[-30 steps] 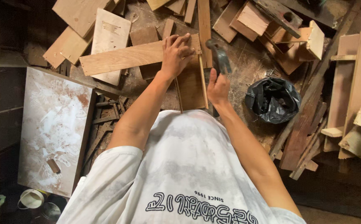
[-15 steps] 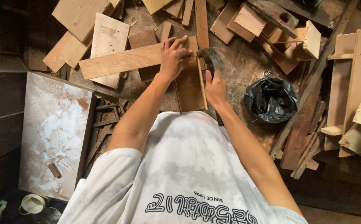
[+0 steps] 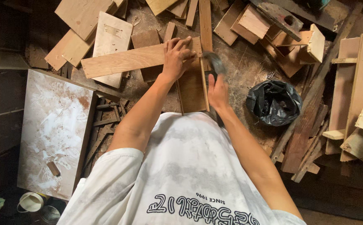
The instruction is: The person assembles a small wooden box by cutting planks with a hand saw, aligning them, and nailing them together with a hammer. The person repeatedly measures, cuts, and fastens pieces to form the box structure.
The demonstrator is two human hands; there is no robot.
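You lean over a bench littered with wood offcuts, a white-stained panel at your left and a black plastic bag at your right. Your left hand presses flat on a long pale plank lying across a darker board. Your right hand grips a blurred hammer just beside the plank's end.

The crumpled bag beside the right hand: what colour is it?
Black and glossy; the bag shows in the head view.

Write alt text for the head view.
Seen from above, a person's left hand presses a long wooden board flat while the right hand grips a blurred hammer over a thin upright strip. Wood offcuts and a black plastic bag surround them.
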